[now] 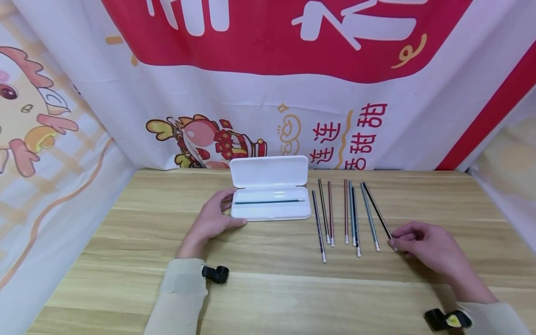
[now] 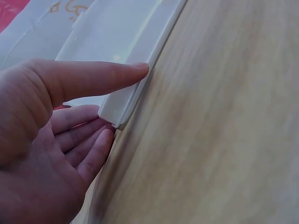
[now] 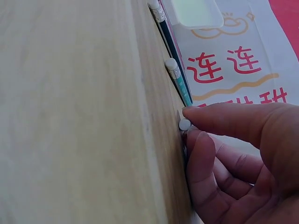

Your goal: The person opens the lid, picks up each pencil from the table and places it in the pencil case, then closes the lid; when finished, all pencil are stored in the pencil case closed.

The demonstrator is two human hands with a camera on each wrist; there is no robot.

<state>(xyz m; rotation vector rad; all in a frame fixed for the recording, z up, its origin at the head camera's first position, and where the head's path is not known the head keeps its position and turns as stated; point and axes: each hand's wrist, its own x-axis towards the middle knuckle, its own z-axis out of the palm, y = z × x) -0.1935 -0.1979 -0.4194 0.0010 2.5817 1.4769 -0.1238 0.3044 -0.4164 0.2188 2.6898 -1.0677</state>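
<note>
A white pencil case [image 1: 271, 215] lies open on the table with its lid [image 1: 269, 172] raised at the back, and one dark green pencil [image 1: 270, 201] rests inside. My left hand [image 1: 212, 216] grips the case's left end, thumb along the front edge and fingers at the side; the left wrist view shows this hand [image 2: 60, 126] up close. At the right end of a spread of pencils, my right hand [image 1: 431, 244] pinches a black pencil [image 1: 377, 209] by its eraser end between thumb and index finger. In the right wrist view its white eraser [image 3: 185, 124] shows between the fingertips.
Several pencils lie between case and right hand, erasers toward me, among them a dark blue one [image 1: 318, 223], a red one [image 1: 331, 209] and a light blue one [image 1: 370, 216]. A printed cloth [image 1: 251, 93] hangs behind the wooden table [image 1: 293, 298].
</note>
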